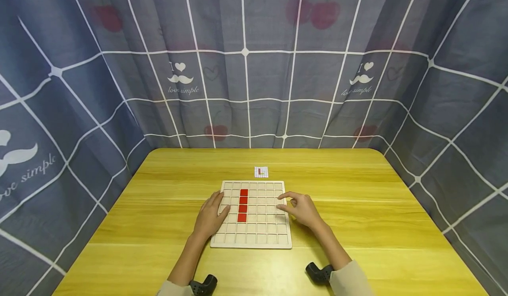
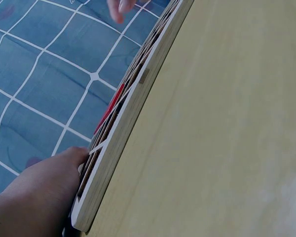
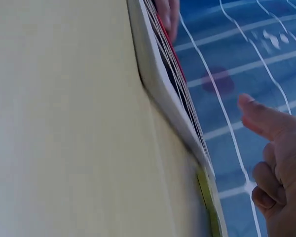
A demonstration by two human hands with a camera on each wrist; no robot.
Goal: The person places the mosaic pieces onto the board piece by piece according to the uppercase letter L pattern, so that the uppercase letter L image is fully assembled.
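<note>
A pale wooden grid board [image 1: 267,238] lies on the table. Several red square tiles [image 1: 243,200] form a column in its left half. My left hand [image 1: 210,216] rests along the board's left edge, fingers extended and thumb over the grid; in the left wrist view, the thumb [image 2: 76,155] touches the board's edge. Over the board's right edge is my right hand [image 1: 303,208], its thumb and index finger apart. The right wrist view shows the other fingers [image 3: 269,185] curled, with nothing visibly held. Whether the right fingertips touch the board, I cannot tell.
Beyond the board lies a small card [image 1: 261,172] printed with a grid and a coloured pattern. A yellow wood-grain table [image 1: 158,190] carries everything. Checked curtains [image 1: 266,75] hang at the back and both sides. Black devices [image 1: 319,273] are worn at both wrists.
</note>
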